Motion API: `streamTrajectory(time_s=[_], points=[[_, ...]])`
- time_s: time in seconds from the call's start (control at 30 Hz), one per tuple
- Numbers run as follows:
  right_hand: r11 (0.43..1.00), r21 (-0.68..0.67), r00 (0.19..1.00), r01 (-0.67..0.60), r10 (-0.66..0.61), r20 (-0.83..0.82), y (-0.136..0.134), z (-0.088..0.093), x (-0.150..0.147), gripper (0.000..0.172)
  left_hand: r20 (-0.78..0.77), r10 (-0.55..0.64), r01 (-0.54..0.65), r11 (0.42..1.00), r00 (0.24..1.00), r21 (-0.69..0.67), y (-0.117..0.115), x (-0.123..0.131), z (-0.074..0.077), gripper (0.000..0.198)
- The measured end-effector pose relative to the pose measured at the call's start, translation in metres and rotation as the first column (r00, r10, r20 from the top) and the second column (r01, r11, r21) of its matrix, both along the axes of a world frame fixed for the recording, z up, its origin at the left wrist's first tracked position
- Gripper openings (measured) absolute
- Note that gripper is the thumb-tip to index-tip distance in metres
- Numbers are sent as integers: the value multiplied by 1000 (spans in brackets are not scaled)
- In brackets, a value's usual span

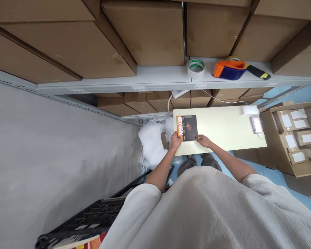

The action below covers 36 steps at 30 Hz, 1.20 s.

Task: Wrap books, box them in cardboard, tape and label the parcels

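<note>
A dark book (188, 128) with an orange strip and white characters along its left side is held over the left end of a pale yellow tabletop (223, 129). My left hand (175, 141) grips its lower left corner, thumb on the cover. At the lower right corner, my right hand (204, 140) pinches the edge between thumb and fingers. Whether the book rests on the tabletop or is slightly raised, I cannot tell.
A shelf (160, 81) with cardboard boxes runs behind the table, bearing a tape roll (196, 68) and an orange-blue tape dispenser (229, 70). White packing material (151, 141) lies left; a black crate (93, 216) stands lower left. An open carton (271, 159) holds small labelled boxes, right.
</note>
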State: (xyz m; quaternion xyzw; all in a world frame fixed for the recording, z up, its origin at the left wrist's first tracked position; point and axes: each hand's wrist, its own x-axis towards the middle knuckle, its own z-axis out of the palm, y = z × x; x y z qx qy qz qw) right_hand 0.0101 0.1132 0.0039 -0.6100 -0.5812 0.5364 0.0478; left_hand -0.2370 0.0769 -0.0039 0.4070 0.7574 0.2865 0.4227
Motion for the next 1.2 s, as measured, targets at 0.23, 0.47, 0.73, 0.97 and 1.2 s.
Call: streamTrajectory(time_s=[0.23,0.47,0.73,0.97,1.2], points=[[880,132,872,-456,411,265,-16,-5,-3,51,-148,-287,285,958,946,-35,-31,0,-6,60],[653,101,608,-750,623,491,-31,0,8,74,-246,-529,511,849,812,-136,-58,5,-17,72],[496,59,425,-866,670,609,-38,-4,15,78,-420,-664,648,734,619,-204,-71,5,-14,64],[582,-9,454,-813,643,616,-6,5,-9,70,-374,-641,599,765,671,-236,-38,-2,-20,70],[649,-64,494,-758,635,595,23,11,-32,67,-339,-630,586,776,698,-234,0,-12,-24,70]])
